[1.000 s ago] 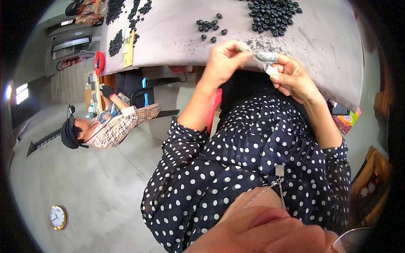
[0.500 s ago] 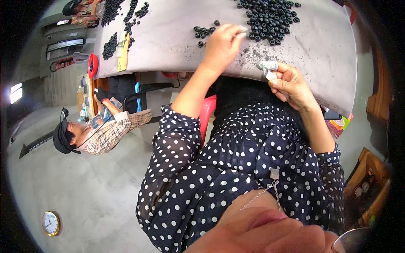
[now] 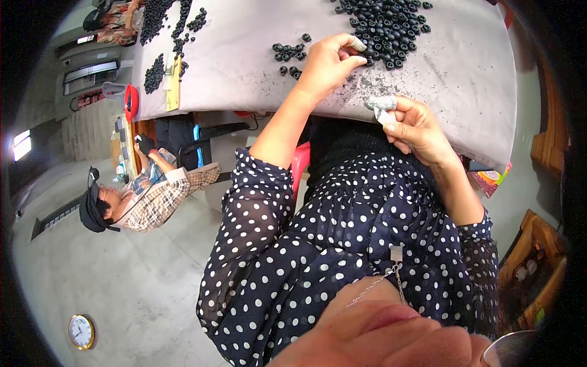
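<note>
Over the table, my left hand reaches to the near edge of a big pile of small round black parts. Its thumb and wrapped forefinger close about one black part there, partly hidden by the fingertips. A smaller group of such parts lies left of this hand. Near the table's front edge, my right hand is closed, its forefinger wrapped in grey, dirty-looking tape. Between that finger and the thumb sits a small whitish piece, its kind unclear. Black crumbs are strewn between the hands.
The table has a pale grey cover. More black parts lie at its left end, beside a yellow strip and a red container. A seated person in a checked shirt is at the left. A pink chair shows beside me.
My left hand has moved slightly down and right, its fingers coming onto a black part at the pile's edge. My right hand keeps its whitish piece and has barely shifted.
</note>
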A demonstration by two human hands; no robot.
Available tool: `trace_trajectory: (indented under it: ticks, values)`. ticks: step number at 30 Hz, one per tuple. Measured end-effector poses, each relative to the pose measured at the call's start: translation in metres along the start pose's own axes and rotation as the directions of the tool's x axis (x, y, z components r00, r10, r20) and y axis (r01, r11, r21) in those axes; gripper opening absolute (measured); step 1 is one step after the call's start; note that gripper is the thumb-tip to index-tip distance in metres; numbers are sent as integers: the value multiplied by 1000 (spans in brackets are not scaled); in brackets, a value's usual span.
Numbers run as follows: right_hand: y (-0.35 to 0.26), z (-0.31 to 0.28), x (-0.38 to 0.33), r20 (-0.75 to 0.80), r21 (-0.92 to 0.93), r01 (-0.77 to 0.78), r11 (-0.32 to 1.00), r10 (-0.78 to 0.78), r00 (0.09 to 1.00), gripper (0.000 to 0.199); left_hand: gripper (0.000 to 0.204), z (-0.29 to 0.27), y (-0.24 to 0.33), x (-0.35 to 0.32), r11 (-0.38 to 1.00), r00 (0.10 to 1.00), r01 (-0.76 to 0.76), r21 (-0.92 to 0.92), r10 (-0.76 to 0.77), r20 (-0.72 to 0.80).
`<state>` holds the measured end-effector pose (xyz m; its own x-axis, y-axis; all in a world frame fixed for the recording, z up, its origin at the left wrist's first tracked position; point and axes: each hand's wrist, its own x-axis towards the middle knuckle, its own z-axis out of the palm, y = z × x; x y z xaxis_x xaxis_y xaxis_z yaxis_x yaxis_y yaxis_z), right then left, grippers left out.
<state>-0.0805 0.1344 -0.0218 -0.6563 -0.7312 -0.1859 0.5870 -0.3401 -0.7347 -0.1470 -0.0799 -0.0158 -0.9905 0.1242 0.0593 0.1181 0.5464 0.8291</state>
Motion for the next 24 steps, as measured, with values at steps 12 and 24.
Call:
trace_trajectory:
  ticks: [12,24]
  values:
    - [9,4,1,-42,-107,-1,994,-3,999,31,19,-12,16,-15,912,983,-183,368,180,42]
    - [11,14,4,-128,-163,36,986,-57,990,16,17,-9,10,-3,936,978,-198,292,171,116]
